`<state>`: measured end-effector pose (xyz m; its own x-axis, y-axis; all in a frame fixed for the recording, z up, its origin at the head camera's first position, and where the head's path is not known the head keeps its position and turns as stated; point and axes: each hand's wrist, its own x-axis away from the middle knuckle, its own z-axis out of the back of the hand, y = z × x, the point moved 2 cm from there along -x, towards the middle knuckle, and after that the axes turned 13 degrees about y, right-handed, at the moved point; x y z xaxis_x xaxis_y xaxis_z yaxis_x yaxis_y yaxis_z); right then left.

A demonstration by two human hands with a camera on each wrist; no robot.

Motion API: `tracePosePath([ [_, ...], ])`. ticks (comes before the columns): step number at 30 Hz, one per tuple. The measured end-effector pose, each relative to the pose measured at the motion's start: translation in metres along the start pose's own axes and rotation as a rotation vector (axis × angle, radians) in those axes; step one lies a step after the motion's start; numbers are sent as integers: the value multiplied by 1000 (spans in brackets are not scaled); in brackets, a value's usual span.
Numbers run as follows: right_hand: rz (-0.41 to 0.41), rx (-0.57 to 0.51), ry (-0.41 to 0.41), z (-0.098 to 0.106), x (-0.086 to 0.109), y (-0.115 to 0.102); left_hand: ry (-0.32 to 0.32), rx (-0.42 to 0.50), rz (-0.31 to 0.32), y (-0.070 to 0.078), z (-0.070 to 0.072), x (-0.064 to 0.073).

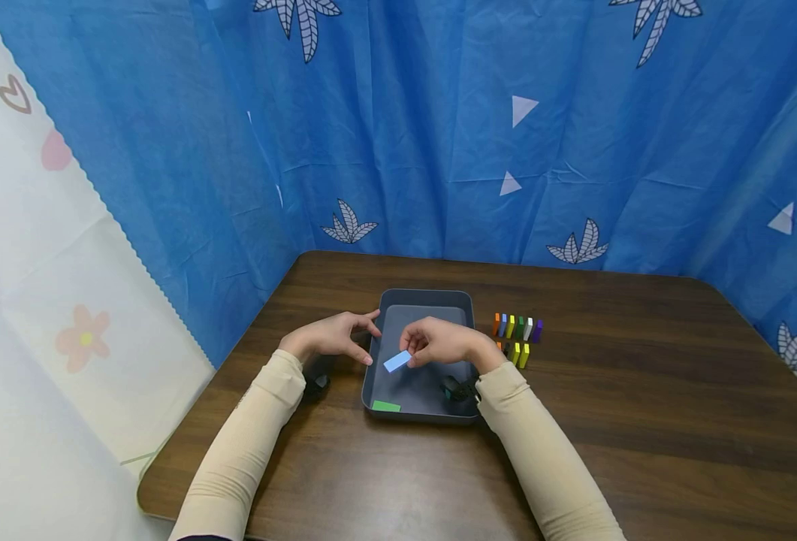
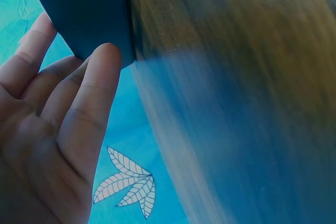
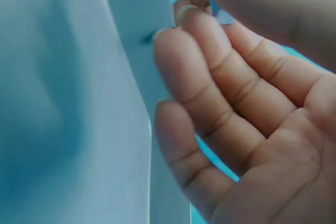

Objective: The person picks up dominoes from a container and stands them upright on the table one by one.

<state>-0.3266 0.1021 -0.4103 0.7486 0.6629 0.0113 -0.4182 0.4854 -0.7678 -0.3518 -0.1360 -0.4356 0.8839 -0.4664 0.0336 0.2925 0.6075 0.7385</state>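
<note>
A light blue block point(image 1: 396, 361), slim and rectangular, is pinched between the thumb and fingers of my right hand point(image 1: 442, 342) over a dark grey tray point(image 1: 425, 417). Inside that tray, a green block point(image 1: 386, 406) lies flat at the near left corner. My left hand point(image 1: 333, 336) is at the tray's left side, thumb and fingers spread. In the left wrist view, the fingers of the left hand point(image 2: 58, 108) reach the tray's dark outer wall point(image 2: 89, 9). The right wrist view shows the curled fingers of the right hand point(image 3: 236, 103); the held block is mostly hidden there.
Right of the tray, a back row of upright coloured blocks point(image 1: 520, 327) stands on the brown wooden table point(image 1: 641, 391). A shorter front row point(image 1: 520, 355) is partly hidden by the right wrist. Blue curtains point(image 1: 425, 135) hang behind the table.
</note>
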Motion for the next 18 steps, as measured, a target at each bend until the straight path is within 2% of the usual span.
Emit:
tracePosePath([
  [5, 26, -77, 74, 6, 10, 6, 6, -4, -1, -1, 0, 0],
  [18, 30, -156, 194, 30, 33, 5, 8, -4, 19, -1, -1, 0],
])
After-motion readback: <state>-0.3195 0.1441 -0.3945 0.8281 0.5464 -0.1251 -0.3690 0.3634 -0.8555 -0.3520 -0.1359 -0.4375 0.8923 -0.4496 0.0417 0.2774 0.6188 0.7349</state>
